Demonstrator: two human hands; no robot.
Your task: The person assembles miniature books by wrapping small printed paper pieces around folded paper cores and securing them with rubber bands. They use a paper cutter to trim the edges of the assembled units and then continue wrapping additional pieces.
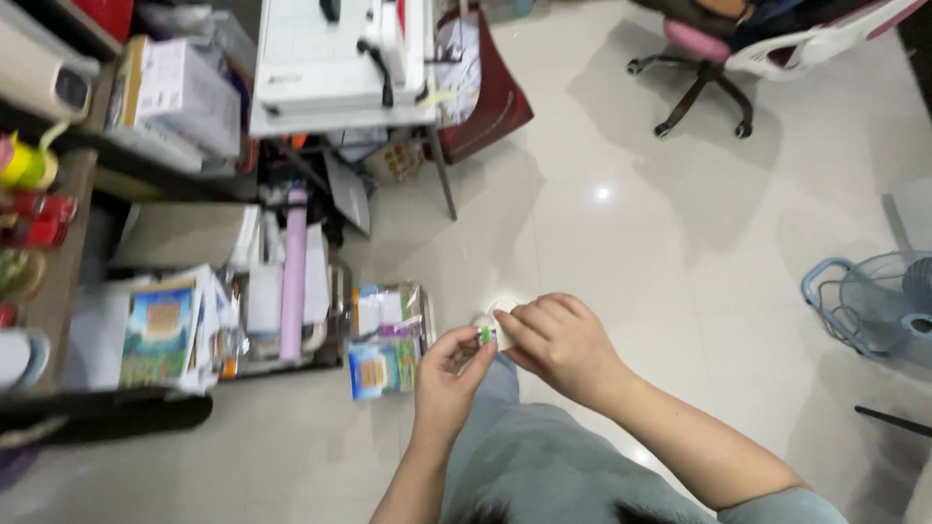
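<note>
Left hand [449, 376] pinches small white item with green band [487, 336] between thumb and fingertips. Right hand [561, 342] closed on same item from other side, fingers curled over top. Item held above glossy tiled floor [621, 243], over person's knees. Packets [386, 351] stacked just left. Blue fan [874, 306] far right.

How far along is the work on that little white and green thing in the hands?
Done: both hands have the small white and green item up in front of the body. In hand: the left hand pinches it from below while the right hand grips its top. It is too blurred to tell whether it is open. Left: the clear packets on the floor lie untouched.
</note>
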